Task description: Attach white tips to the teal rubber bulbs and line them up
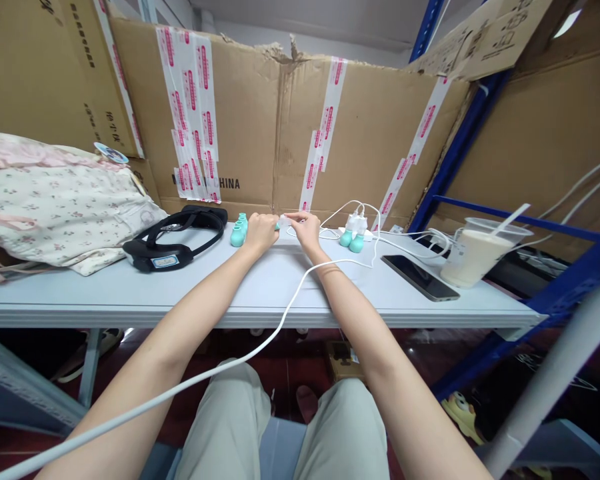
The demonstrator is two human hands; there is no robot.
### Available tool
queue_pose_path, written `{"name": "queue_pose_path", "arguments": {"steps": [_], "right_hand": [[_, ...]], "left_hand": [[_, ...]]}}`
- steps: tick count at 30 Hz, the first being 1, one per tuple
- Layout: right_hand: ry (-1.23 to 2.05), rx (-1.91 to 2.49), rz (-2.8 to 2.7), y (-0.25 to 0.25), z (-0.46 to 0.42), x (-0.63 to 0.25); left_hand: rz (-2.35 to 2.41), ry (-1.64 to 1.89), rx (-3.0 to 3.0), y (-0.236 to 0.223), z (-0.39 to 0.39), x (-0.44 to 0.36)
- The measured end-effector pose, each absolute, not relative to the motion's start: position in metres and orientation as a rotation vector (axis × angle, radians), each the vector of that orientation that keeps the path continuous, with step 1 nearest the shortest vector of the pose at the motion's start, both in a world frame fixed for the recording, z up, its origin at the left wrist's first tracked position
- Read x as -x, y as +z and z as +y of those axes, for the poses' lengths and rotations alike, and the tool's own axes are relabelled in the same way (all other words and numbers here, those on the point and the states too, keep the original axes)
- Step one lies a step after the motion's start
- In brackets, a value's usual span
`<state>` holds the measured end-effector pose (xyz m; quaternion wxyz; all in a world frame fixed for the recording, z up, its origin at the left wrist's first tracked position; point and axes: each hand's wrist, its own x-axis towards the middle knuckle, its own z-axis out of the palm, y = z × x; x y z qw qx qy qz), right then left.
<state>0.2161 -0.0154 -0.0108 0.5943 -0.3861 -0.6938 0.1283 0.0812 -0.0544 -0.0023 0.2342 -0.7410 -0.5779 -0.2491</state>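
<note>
My left hand (pixel 261 231) is closed around a small teal device (pixel 279 225) at the back of the white table (pixel 260 293). My right hand (pixel 306 227) pinches a white cable plug (pixel 286 219) right at that device. Both hands meet near the cardboard wall. Two more teal devices (pixel 239 231) stand just left of my left hand. Another pair of teal devices (pixel 353 237) with white plugs in them stands to the right, cables trailing from them.
A black headset (pixel 176 241) and a floral bag (pixel 55 207) lie at the left. A dark phone (pixel 420 277) and a lidded drink cup (pixel 475 253) with a straw sit at the right. A white cable (pixel 230 370) runs across my lap. Blue shelving (pixel 570 283) borders the right.
</note>
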Motion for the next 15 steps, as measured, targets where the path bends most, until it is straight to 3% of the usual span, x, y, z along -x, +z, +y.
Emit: {"name": "queue_pose_path", "arguments": {"steps": [15], "right_hand": [[0.624,0.845,-1.548,-0.0085,-0.0125,-0.2175]], "left_hand": [[-1.553,-0.720,2.053,0.0002,-0.0559,-0.0796]]}}
